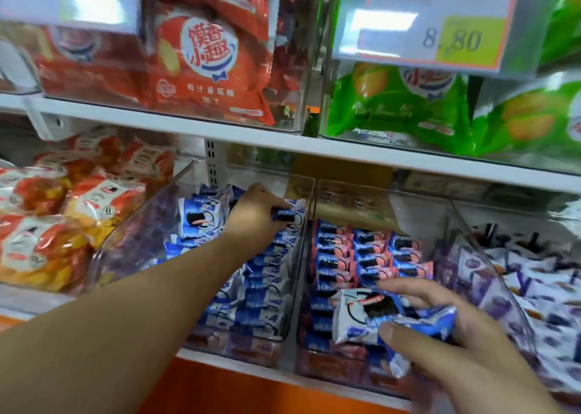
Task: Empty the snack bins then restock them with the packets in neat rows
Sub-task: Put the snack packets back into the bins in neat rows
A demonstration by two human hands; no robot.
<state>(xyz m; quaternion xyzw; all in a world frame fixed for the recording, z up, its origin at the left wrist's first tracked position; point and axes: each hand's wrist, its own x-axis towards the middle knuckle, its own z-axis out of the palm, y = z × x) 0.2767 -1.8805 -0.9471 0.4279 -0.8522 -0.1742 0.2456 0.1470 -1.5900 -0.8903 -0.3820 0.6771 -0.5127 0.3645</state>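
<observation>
The blue packet (pixel 284 216) we pinch in our left hand (pixel 256 214) sits at the far end of the clear bin (pixel 309 225), just past the back of a row of blue packets (pixel 264 275) standing on edge along the bin's right wall. Its long axis runs across the bin, matching the row, so we judge the coming move to be a short set-down onto the row's far end. Our left fingers curl over the packet's top edge, thumb hidden behind it.

Nearer us, our right hand (pixel 452 328) grips a small bunch of blue packets (pixel 386 319) between thumb below and spread fingers above, hovering over the neighbouring bin's pink packets (pixel 361 256). The left hand is the closer one to the open slot. Loose packets lie jumbled on the left side of the bin.
</observation>
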